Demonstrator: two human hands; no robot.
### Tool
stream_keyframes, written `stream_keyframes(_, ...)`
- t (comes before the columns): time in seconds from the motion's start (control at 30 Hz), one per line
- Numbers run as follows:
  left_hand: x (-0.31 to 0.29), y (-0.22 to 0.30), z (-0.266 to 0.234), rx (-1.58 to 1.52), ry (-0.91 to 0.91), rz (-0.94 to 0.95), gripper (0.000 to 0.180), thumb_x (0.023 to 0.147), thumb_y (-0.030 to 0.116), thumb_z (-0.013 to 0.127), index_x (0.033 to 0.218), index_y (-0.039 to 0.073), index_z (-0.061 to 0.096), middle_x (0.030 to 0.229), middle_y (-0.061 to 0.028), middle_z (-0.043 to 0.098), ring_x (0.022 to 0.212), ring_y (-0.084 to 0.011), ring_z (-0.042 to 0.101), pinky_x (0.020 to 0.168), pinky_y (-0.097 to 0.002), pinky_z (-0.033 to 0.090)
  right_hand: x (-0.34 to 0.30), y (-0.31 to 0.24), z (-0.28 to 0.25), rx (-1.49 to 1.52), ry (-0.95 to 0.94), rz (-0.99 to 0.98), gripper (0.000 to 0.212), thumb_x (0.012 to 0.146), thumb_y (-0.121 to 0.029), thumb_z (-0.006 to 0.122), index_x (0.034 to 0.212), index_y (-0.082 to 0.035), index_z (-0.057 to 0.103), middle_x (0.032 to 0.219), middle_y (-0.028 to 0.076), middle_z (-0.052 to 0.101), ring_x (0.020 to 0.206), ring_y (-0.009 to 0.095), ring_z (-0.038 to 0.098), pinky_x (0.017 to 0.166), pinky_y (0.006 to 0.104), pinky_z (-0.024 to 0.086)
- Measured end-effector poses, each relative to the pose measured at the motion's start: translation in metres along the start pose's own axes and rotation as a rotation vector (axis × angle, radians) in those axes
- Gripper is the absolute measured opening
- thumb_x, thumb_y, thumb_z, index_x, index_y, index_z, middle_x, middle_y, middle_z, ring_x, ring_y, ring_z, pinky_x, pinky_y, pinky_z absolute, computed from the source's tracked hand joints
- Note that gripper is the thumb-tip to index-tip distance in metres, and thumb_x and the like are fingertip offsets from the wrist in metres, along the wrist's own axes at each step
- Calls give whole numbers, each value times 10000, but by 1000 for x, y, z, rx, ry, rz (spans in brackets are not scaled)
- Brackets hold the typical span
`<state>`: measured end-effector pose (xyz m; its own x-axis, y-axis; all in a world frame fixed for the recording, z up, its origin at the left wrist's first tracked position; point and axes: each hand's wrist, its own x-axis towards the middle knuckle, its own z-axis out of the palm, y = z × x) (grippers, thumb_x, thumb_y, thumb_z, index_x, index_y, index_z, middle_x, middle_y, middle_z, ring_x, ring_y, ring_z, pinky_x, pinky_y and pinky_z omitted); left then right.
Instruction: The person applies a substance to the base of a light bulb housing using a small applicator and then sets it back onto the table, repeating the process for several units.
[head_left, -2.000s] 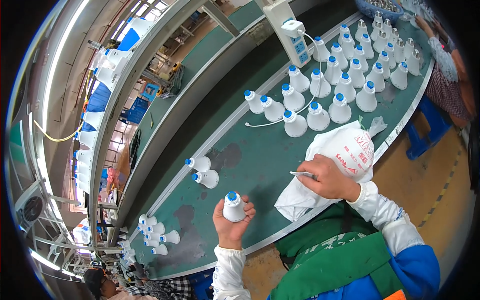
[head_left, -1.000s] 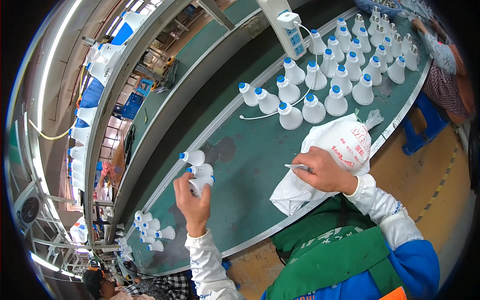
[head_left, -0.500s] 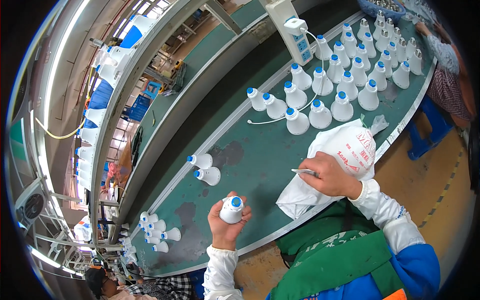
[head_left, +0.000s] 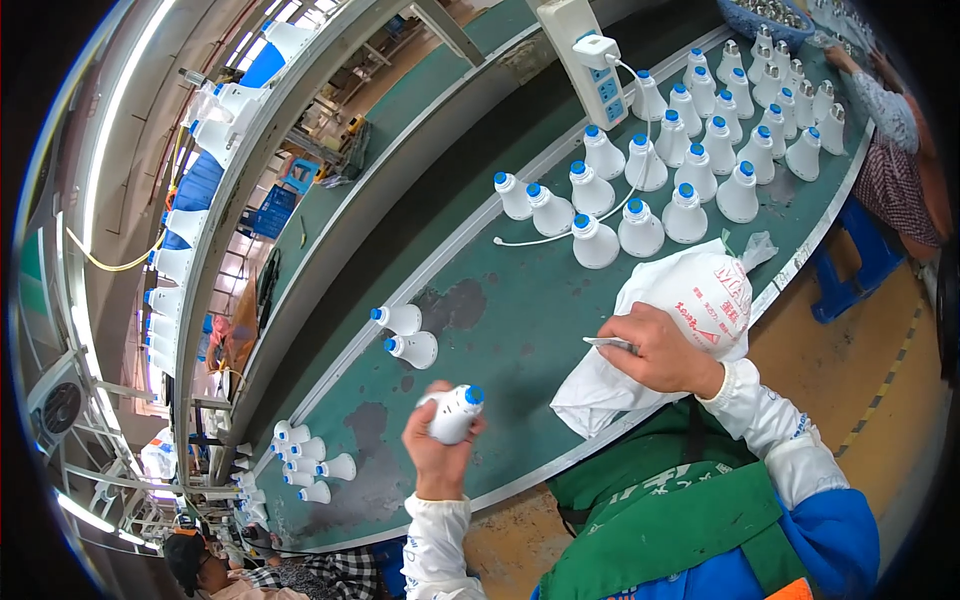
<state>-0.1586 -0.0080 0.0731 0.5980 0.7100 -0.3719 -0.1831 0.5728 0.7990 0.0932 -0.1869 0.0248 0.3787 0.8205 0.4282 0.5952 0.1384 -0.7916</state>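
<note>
My left hand (head_left: 437, 455) is closed around a white light bulb housing (head_left: 452, 415) with a blue cap, held above the green bench and tilted with its cap toward the upper right; it is slightly blurred. My right hand (head_left: 660, 350) is closed in a pinch on a thin white piece (head_left: 608, 342), its exact kind unclear. That hand rests against a white plastic bag (head_left: 690, 290) with red print; the bag's contents are hidden. Beyond the left hand, two bulb housings (head_left: 412, 348) lie on their sides on the bench.
Several upright bulb housings (head_left: 684, 215) stand in rows at the far right, with a white cable (head_left: 560, 242) among them from a power strip (head_left: 597, 75). More housings (head_left: 308, 450) lie at the left. Co-workers sit at both ends, near a blue basket (head_left: 765, 22) of small parts.
My left hand has shifted a little left and turned, tipping the bulb housing from facing me to leaning rightward. My right hand has stayed in place on the bag.
</note>
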Motion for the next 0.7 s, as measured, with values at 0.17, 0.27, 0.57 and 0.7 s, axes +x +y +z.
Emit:
stream_keyframes(0.17,18,32,-5,1218,262,1110,329,721,195,614,986,27,518,885,-115,527,737,-249,507,667,-334,422,0,0,0,5,0,-3,71,797,-138,629,813,-75,600,648,71,578,629,288,520,626,386,411)
stream_keyframes(0.27,18,18,-10,1655,247,1078,341,679,163,655,971,30,538,872,-123,523,728,-272,503,677,-362,428,-1,0,1,-6,5,-5,68,797,-136,627,809,-74,600,641,72,576,625,289,519,626,388,410)
stream_keyframes(0.57,12,39,2,933,-47,240,337,684,194,609,987,63,540,882,-84,565,780,-188,553,679,-303,440,1,6,2,-9,-7,6,73,801,-143,622,813,-74,602,637,80,575,619,298,517,625,397,410)
stream_keyframes(0.7,7,16,-14,158,-170,-31,386,745,306,560,1035,52,533,906,-138,563,785,-261,547,701,-348,465,1,-2,-1,0,-5,-7,72,800,-144,623,813,-75,604,639,80,577,623,300,520,626,396,410)
